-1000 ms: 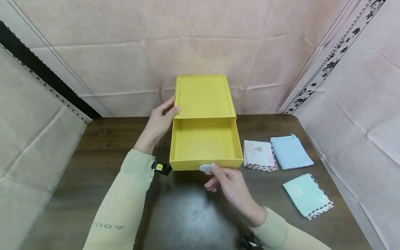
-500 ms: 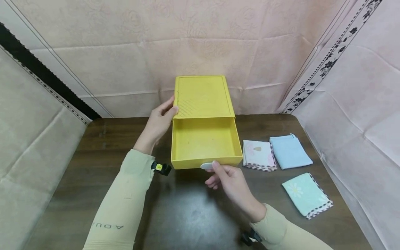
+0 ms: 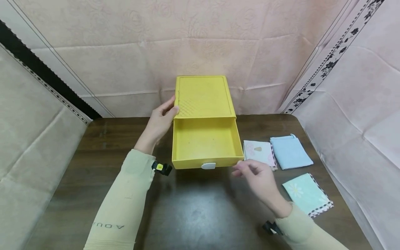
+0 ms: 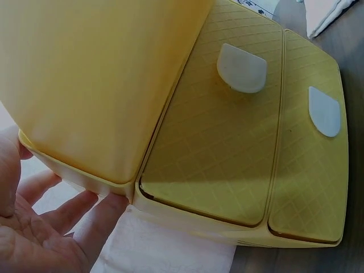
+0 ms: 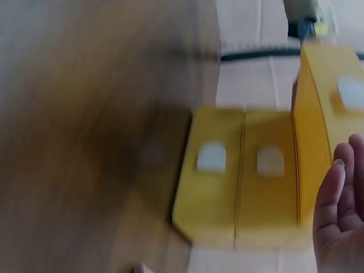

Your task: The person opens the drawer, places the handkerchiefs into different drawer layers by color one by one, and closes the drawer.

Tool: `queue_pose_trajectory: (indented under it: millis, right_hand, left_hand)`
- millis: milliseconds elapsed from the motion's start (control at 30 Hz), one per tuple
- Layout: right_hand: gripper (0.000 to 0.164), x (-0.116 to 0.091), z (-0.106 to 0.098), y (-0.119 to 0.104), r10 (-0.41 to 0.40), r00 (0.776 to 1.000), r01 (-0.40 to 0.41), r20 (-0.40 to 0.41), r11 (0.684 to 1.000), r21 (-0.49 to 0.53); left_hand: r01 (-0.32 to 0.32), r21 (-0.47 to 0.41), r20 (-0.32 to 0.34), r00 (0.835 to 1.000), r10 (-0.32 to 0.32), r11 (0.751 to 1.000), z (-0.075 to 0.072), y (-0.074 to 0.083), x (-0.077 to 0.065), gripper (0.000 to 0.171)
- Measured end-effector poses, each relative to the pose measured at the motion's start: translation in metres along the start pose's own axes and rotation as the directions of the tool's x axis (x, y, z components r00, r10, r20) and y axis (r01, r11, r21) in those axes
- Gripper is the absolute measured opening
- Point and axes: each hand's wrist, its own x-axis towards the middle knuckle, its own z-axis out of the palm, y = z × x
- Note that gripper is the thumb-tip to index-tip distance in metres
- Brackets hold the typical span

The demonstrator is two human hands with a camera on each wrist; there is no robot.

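Note:
A yellow drawer cabinet (image 3: pixel 200 97) stands at the back of the table, its top drawer (image 3: pixel 207 142) pulled out so the bare yellow floor shows. A white tab handle (image 3: pixel 208 166) sits on the drawer's front. My left hand (image 3: pixel 159 121) rests against the cabinet's left side, thumb at the top edge; in the left wrist view its fingers (image 4: pixel 94 224) press the side near the edge. My right hand (image 3: pixel 257 177) is off the handle, fingertips right at the drawer's front right corner, holding nothing. Two lower drawers with white tabs (image 4: pixel 242 68) are closed.
Right of the cabinet lie a white folded cloth (image 3: pixel 259 152), partly behind the right hand, a light blue folded cloth (image 3: pixel 290 152) and a mint folded cloth (image 3: pixel 306 192) with a checked border. A fabric-covered wall (image 3: pixel 200 41) rises behind the brown table (image 3: pixel 193 215).
My right hand has let go of the drawer's tab and moved right toward the cloths. Just before, the drawer shifted inward very slightly. My left hand has stayed in place.

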Motion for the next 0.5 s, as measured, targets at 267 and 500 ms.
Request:
queue_pose_trajectory:
  millis: [267,500]
  right_hand:
    - [0.025,0.029,-0.048,0.048,-0.014,0.998,0.003,-0.061,0.984,-0.180]
    - [0.069,0.065,-0.074,0.087,0.161,0.984,-0.110,0.070,0.877,-0.468]
  left_hand:
    - [0.011,-0.023,0.009,1.000,-0.011,1.000,0.000,0.001,-0.001,0.053]
    - [0.002,-0.033,0.003,1.000,-0.002,0.999,-0.001,0.000,-0.001,0.053]
